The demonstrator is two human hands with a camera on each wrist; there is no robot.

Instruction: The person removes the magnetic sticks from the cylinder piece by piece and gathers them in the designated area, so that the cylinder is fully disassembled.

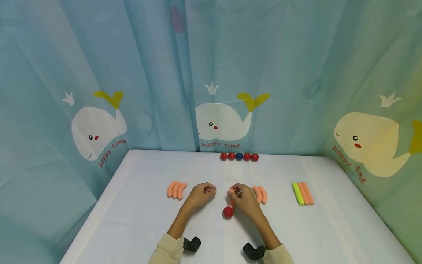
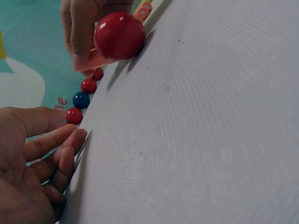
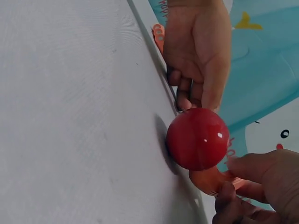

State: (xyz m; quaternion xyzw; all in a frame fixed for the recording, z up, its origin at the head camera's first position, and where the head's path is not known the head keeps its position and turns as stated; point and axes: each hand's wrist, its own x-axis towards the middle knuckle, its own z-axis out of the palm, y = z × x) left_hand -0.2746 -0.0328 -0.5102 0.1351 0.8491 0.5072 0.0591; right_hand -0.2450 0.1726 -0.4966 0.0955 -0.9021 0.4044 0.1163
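My right hand pinches a curved orange stick between thumb and fingers. At the stick's near end is a glossy red ball, the two touching in the right wrist view. To the left, my left hand stays low over the white table with its fingers loosely bent and holds nothing. The left wrist view shows that hand's palm and the red ball beyond it. Two more curved orange sticks lie just right of my right hand, partly behind it.
Several red balls and one blue ball line the table's back edge. Three curved orange sticks lie left of my left hand. Farther right sit a green straight stick and two orange straight sticks. A whale-print curtain surrounds the table.
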